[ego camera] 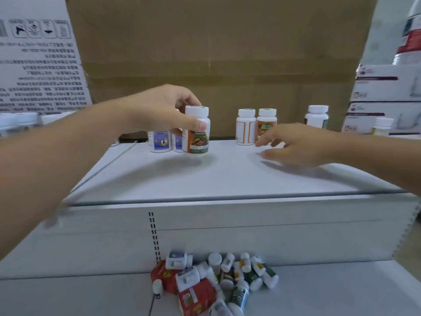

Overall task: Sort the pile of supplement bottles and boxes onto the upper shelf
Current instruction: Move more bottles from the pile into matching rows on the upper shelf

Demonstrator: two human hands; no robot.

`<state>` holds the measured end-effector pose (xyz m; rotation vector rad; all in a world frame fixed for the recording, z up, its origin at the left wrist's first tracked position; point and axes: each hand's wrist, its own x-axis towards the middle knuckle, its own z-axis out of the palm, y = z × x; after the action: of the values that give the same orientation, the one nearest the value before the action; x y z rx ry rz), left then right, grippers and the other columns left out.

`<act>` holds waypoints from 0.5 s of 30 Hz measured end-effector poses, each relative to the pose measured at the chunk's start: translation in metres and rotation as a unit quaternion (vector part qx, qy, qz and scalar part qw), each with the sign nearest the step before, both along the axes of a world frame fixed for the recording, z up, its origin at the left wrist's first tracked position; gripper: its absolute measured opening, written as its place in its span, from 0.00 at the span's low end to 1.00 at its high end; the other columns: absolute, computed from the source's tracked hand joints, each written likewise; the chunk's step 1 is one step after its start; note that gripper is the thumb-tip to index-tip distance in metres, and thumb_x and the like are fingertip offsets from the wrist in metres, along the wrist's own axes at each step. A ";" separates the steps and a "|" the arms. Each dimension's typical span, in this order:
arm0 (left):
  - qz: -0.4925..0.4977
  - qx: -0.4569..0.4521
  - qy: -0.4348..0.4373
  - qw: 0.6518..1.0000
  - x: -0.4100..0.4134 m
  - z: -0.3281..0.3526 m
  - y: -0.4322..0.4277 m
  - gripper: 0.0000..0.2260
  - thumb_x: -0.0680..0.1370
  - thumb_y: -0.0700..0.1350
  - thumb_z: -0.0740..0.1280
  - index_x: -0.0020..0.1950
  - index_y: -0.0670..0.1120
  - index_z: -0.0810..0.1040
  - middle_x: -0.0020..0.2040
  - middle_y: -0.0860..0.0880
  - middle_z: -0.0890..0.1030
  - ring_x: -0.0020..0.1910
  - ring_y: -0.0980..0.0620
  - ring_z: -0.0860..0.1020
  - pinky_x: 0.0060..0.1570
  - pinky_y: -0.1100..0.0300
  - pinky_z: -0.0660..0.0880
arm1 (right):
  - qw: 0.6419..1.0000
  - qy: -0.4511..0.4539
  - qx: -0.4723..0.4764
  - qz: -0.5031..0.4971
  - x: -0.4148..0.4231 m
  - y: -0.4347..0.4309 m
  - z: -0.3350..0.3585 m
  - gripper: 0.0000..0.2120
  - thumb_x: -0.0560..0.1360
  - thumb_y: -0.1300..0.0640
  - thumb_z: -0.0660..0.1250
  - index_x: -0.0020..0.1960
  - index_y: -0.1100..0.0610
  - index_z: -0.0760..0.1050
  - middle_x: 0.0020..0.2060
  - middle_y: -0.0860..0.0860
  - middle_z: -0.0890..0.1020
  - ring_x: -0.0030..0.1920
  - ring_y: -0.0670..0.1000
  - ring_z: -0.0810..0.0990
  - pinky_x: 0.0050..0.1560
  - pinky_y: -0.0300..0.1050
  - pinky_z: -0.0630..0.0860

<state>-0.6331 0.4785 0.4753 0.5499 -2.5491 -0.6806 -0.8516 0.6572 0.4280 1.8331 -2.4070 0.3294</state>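
The left hand (164, 108) pinches an orange-labelled bottle (197, 131) upright, low over the upper shelf (227, 179), beside the blue-labelled bottles (159, 141) near its back edge. Two similar bottles (256, 126) stand to its right, just behind the right hand (293, 147), whose fingers are loosely spread and empty. The pile (216, 281) lies on the lower shelf (341, 293).

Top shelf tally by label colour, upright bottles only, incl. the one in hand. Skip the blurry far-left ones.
Blue-label bottles: 2
Orange-label bottles: 3, one gripped by the left hand
Green-label bottle: 1
Far-right bottle, label unclear: 1
Total: 7
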 end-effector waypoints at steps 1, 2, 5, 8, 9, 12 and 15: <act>-0.001 0.000 0.001 1.000 -0.011 0.000 0.006 0.15 0.71 0.52 0.75 0.55 0.51 0.78 0.47 0.52 0.85 0.41 0.56 0.85 0.38 0.66 0.80 | 1.000 0.004 0.009 -0.004 -0.011 0.009 -0.004 0.16 0.77 0.44 0.62 0.64 0.46 0.74 0.60 0.44 0.76 0.59 0.47 0.75 0.58 0.40 0.70; -0.001 -0.002 0.003 1.000 -0.025 0.000 0.012 0.16 0.71 0.52 0.76 0.56 0.51 0.78 0.47 0.52 0.85 0.40 0.57 0.85 0.36 0.67 0.80 | 1.000 0.009 0.015 -0.005 -0.023 0.018 -0.006 0.17 0.78 0.44 0.61 0.65 0.46 0.74 0.62 0.44 0.75 0.61 0.46 0.74 0.57 0.39 0.68; 0.009 -0.006 0.015 1.000 -0.063 0.001 0.027 0.17 0.70 0.52 0.77 0.55 0.50 0.79 0.46 0.51 0.85 0.40 0.57 0.85 0.37 0.65 0.81 | 1.000 0.007 0.020 -0.007 -0.050 0.037 -0.009 0.18 0.78 0.42 0.59 0.66 0.44 0.72 0.66 0.43 0.73 0.65 0.46 0.71 0.64 0.40 0.65; 0.022 0.010 0.023 0.999 -0.092 -0.003 0.032 0.18 0.69 0.51 0.77 0.56 0.51 0.79 0.46 0.50 0.84 0.39 0.57 0.85 0.38 0.63 0.82 | 0.999 -0.038 0.011 0.019 -0.064 0.043 -0.015 0.18 0.79 0.43 0.58 0.67 0.44 0.71 0.67 0.43 0.72 0.66 0.44 0.69 0.66 0.39 0.61; 0.023 0.025 0.027 0.999 -0.101 -0.007 0.032 0.18 0.69 0.50 0.78 0.56 0.50 0.79 0.46 0.49 0.84 0.39 0.57 0.85 0.38 0.63 0.81 | 0.998 -0.054 0.009 0.030 -0.066 0.044 -0.017 0.18 0.79 0.44 0.57 0.67 0.44 0.71 0.67 0.43 0.72 0.66 0.44 0.68 0.65 0.39 0.61; 0.039 0.046 0.037 0.997 -0.119 -0.020 0.031 0.17 0.69 0.48 0.78 0.55 0.50 0.80 0.46 0.48 0.84 0.40 0.55 0.85 0.39 0.61 0.82 | 0.997 -0.063 0.002 0.046 -0.070 0.042 -0.021 0.18 0.79 0.44 0.57 0.67 0.45 0.71 0.67 0.44 0.72 0.66 0.44 0.68 0.64 0.38 0.60; 0.065 0.069 0.080 0.992 -0.127 -0.031 0.028 0.17 0.68 0.47 0.79 0.53 0.49 0.79 0.47 0.50 0.84 0.45 0.53 0.84 0.44 0.56 0.83 | 0.997 -0.065 -0.001 0.047 -0.071 0.041 -0.021 0.18 0.79 0.44 0.57 0.67 0.44 0.71 0.67 0.46 0.71 0.67 0.47 0.69 0.69 0.44 0.62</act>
<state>-0.7603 0.5067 0.4442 0.6734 -2.3070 -0.8237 -0.9227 0.6984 0.4073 1.9871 -2.4061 0.4725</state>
